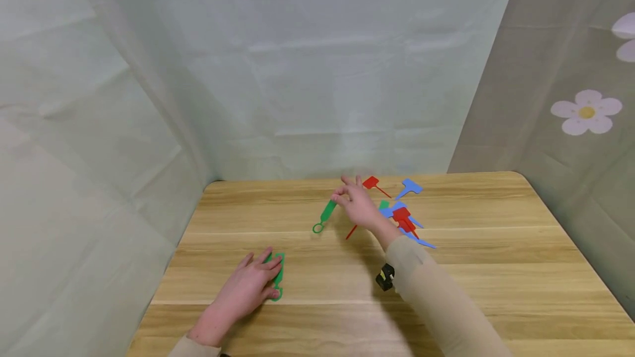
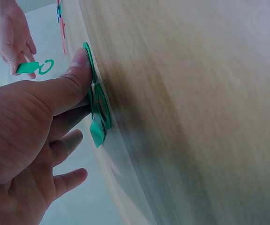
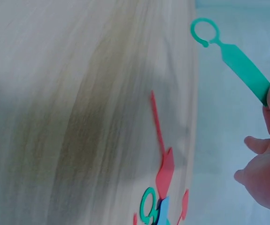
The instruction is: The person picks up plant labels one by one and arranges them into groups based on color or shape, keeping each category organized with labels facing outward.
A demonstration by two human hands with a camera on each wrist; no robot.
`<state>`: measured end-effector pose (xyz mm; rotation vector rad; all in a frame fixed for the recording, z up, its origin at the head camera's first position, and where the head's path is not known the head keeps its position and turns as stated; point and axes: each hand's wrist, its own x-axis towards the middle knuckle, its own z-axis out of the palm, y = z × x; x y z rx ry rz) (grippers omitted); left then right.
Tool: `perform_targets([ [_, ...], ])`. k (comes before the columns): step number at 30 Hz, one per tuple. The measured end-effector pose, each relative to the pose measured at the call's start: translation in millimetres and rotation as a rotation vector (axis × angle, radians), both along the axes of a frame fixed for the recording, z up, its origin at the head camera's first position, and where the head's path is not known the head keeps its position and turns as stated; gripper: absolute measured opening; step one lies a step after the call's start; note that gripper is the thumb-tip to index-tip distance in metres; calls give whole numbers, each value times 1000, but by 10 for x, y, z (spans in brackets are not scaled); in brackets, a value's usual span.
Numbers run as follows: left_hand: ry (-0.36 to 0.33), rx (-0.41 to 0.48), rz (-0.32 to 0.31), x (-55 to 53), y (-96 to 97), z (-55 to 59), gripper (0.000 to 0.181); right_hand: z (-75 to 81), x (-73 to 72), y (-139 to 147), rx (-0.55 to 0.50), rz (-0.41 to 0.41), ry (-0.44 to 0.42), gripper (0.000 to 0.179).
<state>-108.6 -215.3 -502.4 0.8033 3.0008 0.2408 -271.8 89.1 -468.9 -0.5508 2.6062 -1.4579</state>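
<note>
Green, with a ring at its lower end, one flat tag (image 1: 328,211) is held above the wooden desk (image 1: 317,324) by the right hand (image 1: 361,207), thumb and finger pinching its upper end, other fingers spread. Nearer the person, the left hand (image 1: 246,286), fingers loosely spread, presses on green tags (image 1: 280,274) lying on the desk. Beside the right hand lies a loose pile of red, blue and green tags (image 1: 402,214).
</note>
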Motion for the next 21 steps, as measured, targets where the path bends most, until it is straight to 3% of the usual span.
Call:
perform_targets([
  [16, -18, 4, 15, -5, 21, -45, 71, 163, 186, -86, 37, 96, -110, 18],
  [21, -25, 4, 15, -1, 32, -39, 71, 149, 275, -152, 56, 114, -136, 17],
])
